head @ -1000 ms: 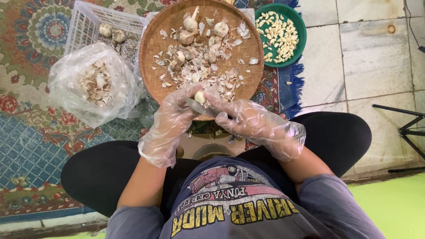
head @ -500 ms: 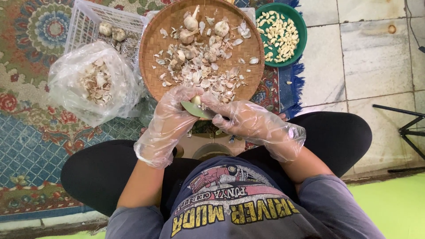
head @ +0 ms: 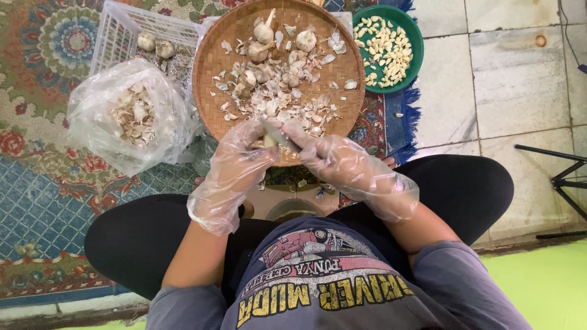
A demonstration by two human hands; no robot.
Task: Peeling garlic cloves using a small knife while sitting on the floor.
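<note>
Only 1 view here, the head camera looking straight down at a person sitting cross-legged on the floor.

Both hands wear thin clear plastic gloves and meet at the near rim of a round woven tray (head: 211, 73). The left hand (head: 235, 165) has its fingers curled narrow around a small garlic clove (head: 269, 140), pinching it from the left. The right hand (head: 342, 165) has its fingers closed on a small knife (head: 276, 132), with the blade angled up and to the left, touching the clove. So both hands are holding something, and the clove sits right between them just above the tray's near edge.

On the tray there are a few whole garlic bulbs (head: 264, 32) toward the far side and a big scatter of papery skins (head: 275, 104) across the middle.

To the right of the tray, just beside it, sits a green bowl (head: 417, 36) holding peeled cloves. To the left is a clear plastic bag (head: 101, 98) with garlic skins inside, and behind that a white plastic basket (head: 113, 36) with 2 more bulbs in it.

All of it rests on a patterned rug (head: 36, 159), with pale floor tiles (head: 520, 79) off to the right.
</note>
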